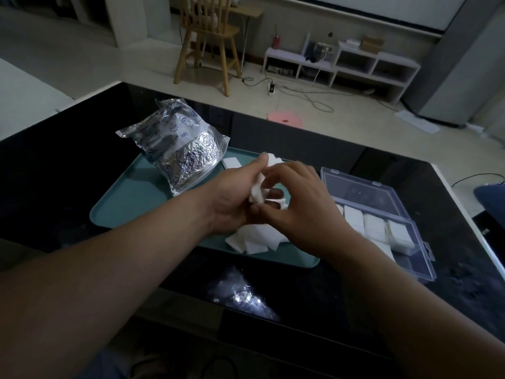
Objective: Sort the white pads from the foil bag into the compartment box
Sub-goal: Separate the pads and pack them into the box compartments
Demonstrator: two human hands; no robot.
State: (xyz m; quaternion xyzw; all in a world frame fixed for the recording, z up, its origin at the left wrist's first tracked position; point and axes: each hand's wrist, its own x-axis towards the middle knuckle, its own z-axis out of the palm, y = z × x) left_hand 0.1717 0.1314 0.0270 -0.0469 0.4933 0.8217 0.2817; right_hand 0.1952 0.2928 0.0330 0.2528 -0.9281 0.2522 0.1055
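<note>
Both hands meet over the teal tray (131, 203). My left hand (232, 198) holds a small stack of white pads (259, 187), and my right hand (297, 206) pinches the same stack from the right. Loose white pads (254, 240) lie in a heap on the tray under my hands, and one more pad (231, 162) lies flat further back. The crumpled silver foil bag (177, 149) stands at the tray's far left. The clear compartment box (382, 214) sits open to the right, with white pads (374, 225) filling several of its near compartments.
Everything rests on a glossy black table (54, 187). A crumpled clear plastic wrapper (243, 296) lies in front of the tray. Beyond the table are a wooden chair (207, 42), a low white shelf (341, 64) and cables on the floor.
</note>
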